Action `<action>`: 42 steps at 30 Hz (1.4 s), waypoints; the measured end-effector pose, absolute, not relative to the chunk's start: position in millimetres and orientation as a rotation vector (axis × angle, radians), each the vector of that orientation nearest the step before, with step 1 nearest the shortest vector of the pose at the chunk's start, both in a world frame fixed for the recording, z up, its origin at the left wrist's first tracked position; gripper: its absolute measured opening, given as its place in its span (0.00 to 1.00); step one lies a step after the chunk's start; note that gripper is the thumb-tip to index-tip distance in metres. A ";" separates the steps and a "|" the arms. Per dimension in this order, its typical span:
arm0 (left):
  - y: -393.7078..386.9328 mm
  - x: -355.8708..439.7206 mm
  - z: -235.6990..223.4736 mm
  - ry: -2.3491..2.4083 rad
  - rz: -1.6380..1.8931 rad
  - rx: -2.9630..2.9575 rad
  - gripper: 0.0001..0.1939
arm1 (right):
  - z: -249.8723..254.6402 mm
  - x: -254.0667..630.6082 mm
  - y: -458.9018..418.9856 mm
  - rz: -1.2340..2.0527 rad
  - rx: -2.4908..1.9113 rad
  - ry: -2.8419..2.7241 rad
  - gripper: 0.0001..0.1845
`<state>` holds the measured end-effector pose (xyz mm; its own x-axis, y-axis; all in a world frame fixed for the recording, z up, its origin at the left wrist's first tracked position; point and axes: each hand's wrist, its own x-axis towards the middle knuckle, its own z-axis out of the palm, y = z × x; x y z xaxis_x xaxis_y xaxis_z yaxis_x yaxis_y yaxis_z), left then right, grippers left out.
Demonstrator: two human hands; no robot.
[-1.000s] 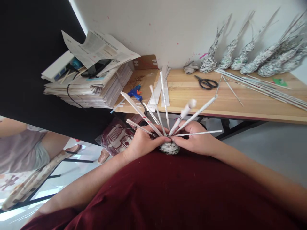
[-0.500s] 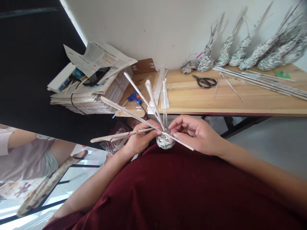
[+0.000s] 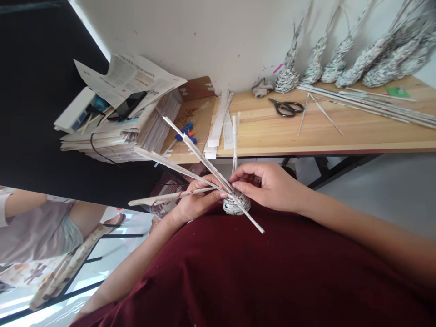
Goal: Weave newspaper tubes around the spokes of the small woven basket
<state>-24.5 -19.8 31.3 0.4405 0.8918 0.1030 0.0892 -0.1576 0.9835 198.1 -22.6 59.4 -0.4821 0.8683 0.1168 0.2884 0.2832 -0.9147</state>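
Woven paper base is pinched in the left hand; the right hand has closed its fingers on the rim, and one strip now slants lower, apparently folded across.

1. Pretty bright overall, with the pale wall evenly lit and a bit grey.
2. Worst glare is lower left: patches of the floor blow out to white, so light seems to come from that side.
3. Soft, faint shadows on the wall behind the woven pieces.
4. Black panel swallows detail; dark red cloth shows only dim folds.
5. Wide-angle stretch toward the edges, far right smeary.
6. Scissors okay-sharp, paper rods softish, newspaper small print unreadable.
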 end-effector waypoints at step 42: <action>-21.6 -23.7 25.8 0.684 0.902 1.504 0.08 | 43.6 198.2 -19.9 1.502 -0.804 -1.618 0.03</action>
